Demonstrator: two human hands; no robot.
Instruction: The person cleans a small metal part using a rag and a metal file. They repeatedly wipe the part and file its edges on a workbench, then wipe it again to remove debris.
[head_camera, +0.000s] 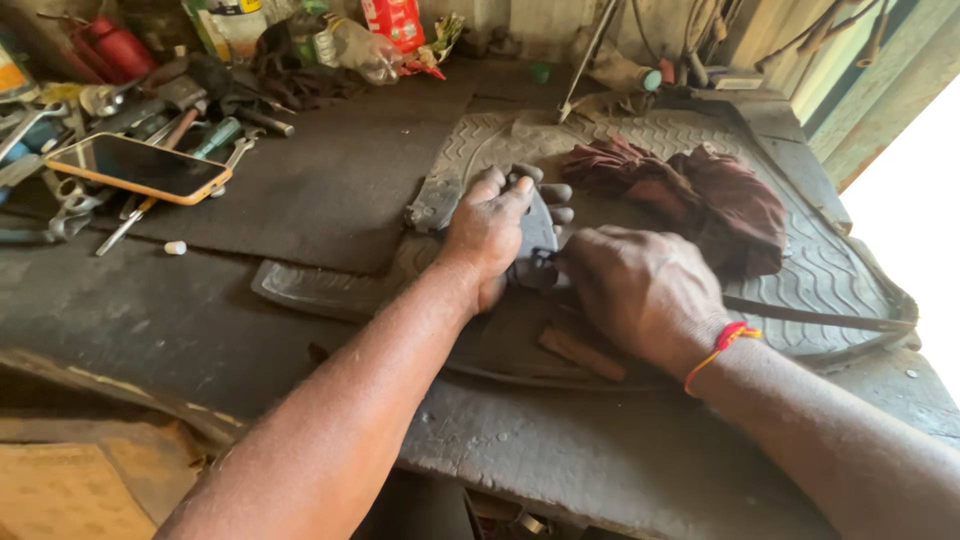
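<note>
My left hand (492, 228) is wrapped around a flat grey metal part (538, 226), holding it upright on a ribbed rubber mat (820, 270). My right hand (640, 290) is closed next to it, fingers pressed at the part's lower right edge on something small and dark that I cannot make out. A red and orange thread circles my right wrist. A dark red rag (700, 190) lies bunched just behind my right hand.
A phone in an orange case (138, 167) rests on a pile of wrenches and pliers (80, 200) at the left. Bottles and cans (300, 35) line the back. A thin metal rod (820, 317) lies on the mat at right. A brown strip (582, 352) lies near the front.
</note>
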